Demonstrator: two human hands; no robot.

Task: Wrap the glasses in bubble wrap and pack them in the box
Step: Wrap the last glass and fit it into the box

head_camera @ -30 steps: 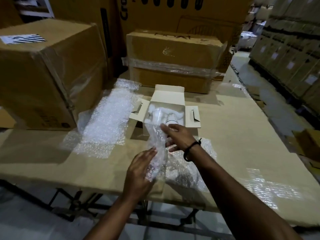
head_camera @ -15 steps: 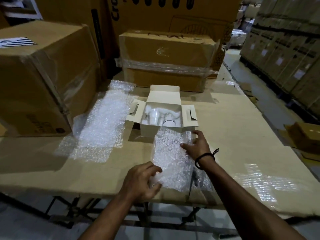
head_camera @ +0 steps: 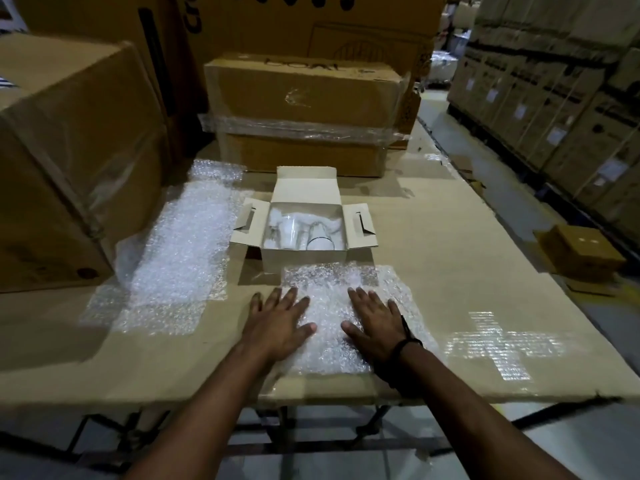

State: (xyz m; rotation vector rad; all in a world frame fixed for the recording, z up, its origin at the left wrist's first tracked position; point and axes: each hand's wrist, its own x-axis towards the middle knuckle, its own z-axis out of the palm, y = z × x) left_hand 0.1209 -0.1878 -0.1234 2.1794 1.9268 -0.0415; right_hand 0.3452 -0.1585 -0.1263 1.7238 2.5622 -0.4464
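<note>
Left hand (head_camera: 277,327): palm down on the left edge of the wrap (head_camera: 332,289), grip apart, fingers straight and spread, the outer fingers on bare worktop (head_camera: 450,271).
Right hand (head_camera: 375,329): palm down on the right half of the wrap, grip apart, holding nothing; a dark band (head_camera: 403,344) circles the wrist.
Wrap: 1 sheet lying flat at the near edge of the worktop, its far edge just beside the front wall of the box (head_camera: 304,261).
Box: small, white, open, flaps folded out left, right and back.
Glasses (head_camera: 320,237): inside the box among white padding; 1 lies on its side, rim toward the person, and a clear shape to its left is hard to make out.
Second sheet (head_camera: 180,258): long, flat, left of the box, near the big carton (head_camera: 69,150).
Worktop: covered in brown cardboard.
Big carton: on the worktop's left side.
Taped carton (head_camera: 301,109): behind the box, banded with clear film.
Small carton (head_camera: 581,251): off the worktop's right edge, lower down.
</note>
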